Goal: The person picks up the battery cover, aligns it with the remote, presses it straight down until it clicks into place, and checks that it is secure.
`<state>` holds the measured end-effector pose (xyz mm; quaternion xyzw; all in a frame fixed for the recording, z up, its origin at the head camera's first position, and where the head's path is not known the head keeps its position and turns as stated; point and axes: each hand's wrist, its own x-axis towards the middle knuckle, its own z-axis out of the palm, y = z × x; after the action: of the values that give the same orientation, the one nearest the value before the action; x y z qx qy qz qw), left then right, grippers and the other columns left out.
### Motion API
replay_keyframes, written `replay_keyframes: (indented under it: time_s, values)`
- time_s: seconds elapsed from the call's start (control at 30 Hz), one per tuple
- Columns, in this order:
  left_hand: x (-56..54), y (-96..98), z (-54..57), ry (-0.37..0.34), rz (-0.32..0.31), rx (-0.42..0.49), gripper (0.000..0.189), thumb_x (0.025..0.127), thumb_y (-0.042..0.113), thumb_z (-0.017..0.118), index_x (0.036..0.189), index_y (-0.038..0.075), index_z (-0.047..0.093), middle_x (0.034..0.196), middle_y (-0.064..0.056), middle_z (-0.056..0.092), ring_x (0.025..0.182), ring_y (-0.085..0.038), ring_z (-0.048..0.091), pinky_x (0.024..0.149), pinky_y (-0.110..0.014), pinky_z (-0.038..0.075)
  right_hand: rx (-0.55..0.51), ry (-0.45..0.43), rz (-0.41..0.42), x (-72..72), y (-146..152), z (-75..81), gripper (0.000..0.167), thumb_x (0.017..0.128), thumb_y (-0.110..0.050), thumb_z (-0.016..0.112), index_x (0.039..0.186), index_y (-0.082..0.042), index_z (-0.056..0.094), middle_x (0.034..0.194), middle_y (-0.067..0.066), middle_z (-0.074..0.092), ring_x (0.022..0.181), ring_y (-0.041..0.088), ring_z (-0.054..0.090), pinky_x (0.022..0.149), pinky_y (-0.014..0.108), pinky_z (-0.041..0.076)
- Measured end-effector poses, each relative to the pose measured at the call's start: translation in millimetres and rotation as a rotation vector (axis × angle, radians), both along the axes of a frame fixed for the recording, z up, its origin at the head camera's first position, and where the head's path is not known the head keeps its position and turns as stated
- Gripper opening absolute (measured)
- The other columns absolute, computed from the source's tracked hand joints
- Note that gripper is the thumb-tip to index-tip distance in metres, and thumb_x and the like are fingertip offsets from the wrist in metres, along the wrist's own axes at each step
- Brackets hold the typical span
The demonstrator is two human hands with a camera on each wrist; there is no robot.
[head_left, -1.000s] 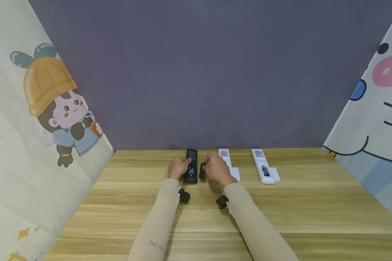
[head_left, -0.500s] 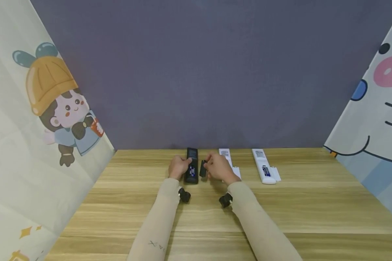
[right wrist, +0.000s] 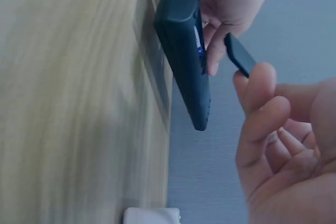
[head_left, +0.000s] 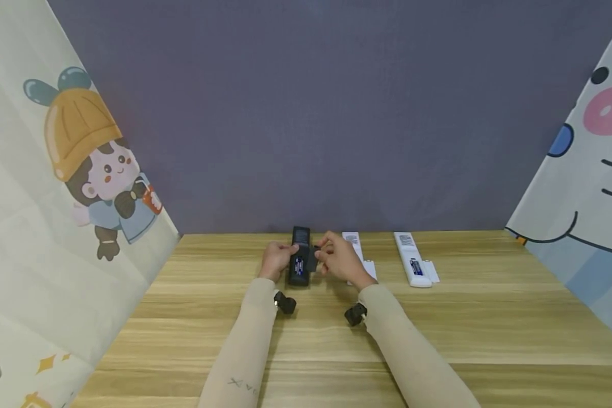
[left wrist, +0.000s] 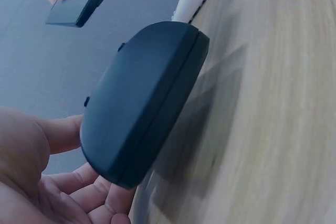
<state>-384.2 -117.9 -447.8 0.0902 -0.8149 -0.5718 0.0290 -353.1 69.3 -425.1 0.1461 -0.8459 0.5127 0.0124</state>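
Observation:
A black remote control [head_left: 300,241] has its back up, with batteries [head_left: 299,266] showing in the uncovered compartment. My left hand [head_left: 276,260] grips it by its left side, thumb on top and fingers beneath. In the left wrist view the remote [left wrist: 142,103] is tilted and raised off the tabletop, its shadow below it. Between the thumb and fingers of my right hand [head_left: 339,259] is a small black battery cover [head_left: 313,260], pinched just right of the remote. The right wrist view shows this cover [right wrist: 240,56] apart from the remote, near the open compartment.
Two white remotes lie farther right: one white remote [head_left: 353,242] partly behind my right hand, another white remote [head_left: 407,249] with batteries exposed. Beside each lies a white cover [head_left: 430,271]. A dark backdrop [head_left: 336,141] rises behind the wooden table [head_left: 464,328].
My left hand has lifted and tilted the black remote slightly. My right hand has raised the black cover and turned it, bringing it closer to the remote.

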Motion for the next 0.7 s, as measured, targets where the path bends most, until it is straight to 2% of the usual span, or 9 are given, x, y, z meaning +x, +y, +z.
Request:
replay_keyframes:
  time_s: [0.2,0.4,0.53,0.7]
  values:
    - [0.2,0.0,0.7,-0.003,-0.008,0.088,0.032,0.096,0.021,0.073,0.110,-0.007,0.073,0.093,-0.013,0.074,0.071,-0.012,0.062,0.064,-0.025,0.054,-0.053,0.035,-0.014,-0.6,-0.2,-3.1,0.015,0.100,-0.010,0.066,0.113,-0.008,0.060,0.076,0.009,0.074,0.062,0.043,0.069,0.050,0.031,0.050]
    - [1.6,0.8,2.9,-0.003,-0.014,0.117,0.031,0.096,0.019,0.072,0.110,-0.008,0.073,0.085,-0.008,0.071,0.065,-0.010,0.061,0.060,-0.024,0.053,-0.081,0.031,-0.018,0.1,-1.6,-3.1,0.015,0.100,-0.010,0.066,0.114,-0.010,0.061,0.076,0.007,0.073,0.062,0.042,0.068,0.046,0.030,0.047]
    - [2.5,0.5,4.5,-0.010,-0.010,0.126,0.030,0.096,0.020,0.073,0.110,-0.007,0.073,0.080,-0.005,0.069,0.064,-0.009,0.061,0.061,-0.025,0.054,-0.085,0.024,-0.023,0.6,-2.2,-2.7,0.015,0.100,-0.010,0.065,0.114,-0.011,0.062,0.077,0.007,0.072,0.064,0.045,0.069,0.044,0.027,0.043]
    - [3.4,-0.2,6.9,-0.028,0.005,0.134,0.029,0.096,0.022,0.073,0.109,-0.005,0.073,0.081,-0.003,0.068,0.066,-0.010,0.061,0.065,-0.027,0.054,-0.093,0.011,-0.026,0.8,-2.9,-2.5,0.015,0.101,-0.010,0.065,0.115,-0.011,0.062,0.077,0.008,0.072,0.065,0.047,0.068,0.044,0.026,0.042]
